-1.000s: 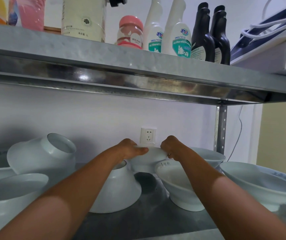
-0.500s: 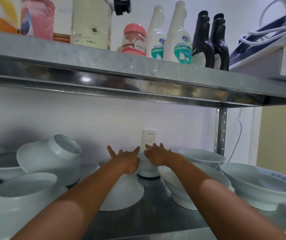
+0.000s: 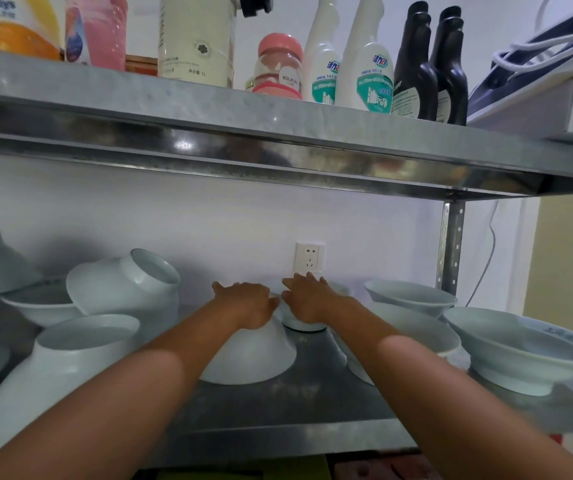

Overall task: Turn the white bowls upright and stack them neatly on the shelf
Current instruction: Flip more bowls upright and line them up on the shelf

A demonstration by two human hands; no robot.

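At the back of the metal shelf [image 3: 298, 407] stands a small white bowl [image 3: 304, 325], just below the wall socket. My left hand [image 3: 247, 303] and my right hand [image 3: 307, 297] lie against its two sides with fingers stretched out, hiding most of it. Just in front, under my left wrist, a white bowl [image 3: 250, 358] sits upside down. Another upside-down bowl [image 3: 56, 368] is at the front left, and a tilted one [image 3: 125, 285] leans on it. Upright bowls stand at the right [image 3: 527, 351], [image 3: 411, 296].
The upper shelf [image 3: 278, 133] hangs low over the bowls and carries several bottles [image 3: 364, 64]. A wall socket [image 3: 309, 259] is behind my hands, a shelf post [image 3: 451, 244] at the back right. More bowls [image 3: 39, 303] crowd the far left.
The bowl I held by its rim between both hands has gone down onto the back of the shelf. My fingers have uncurled and now lie flat along it.
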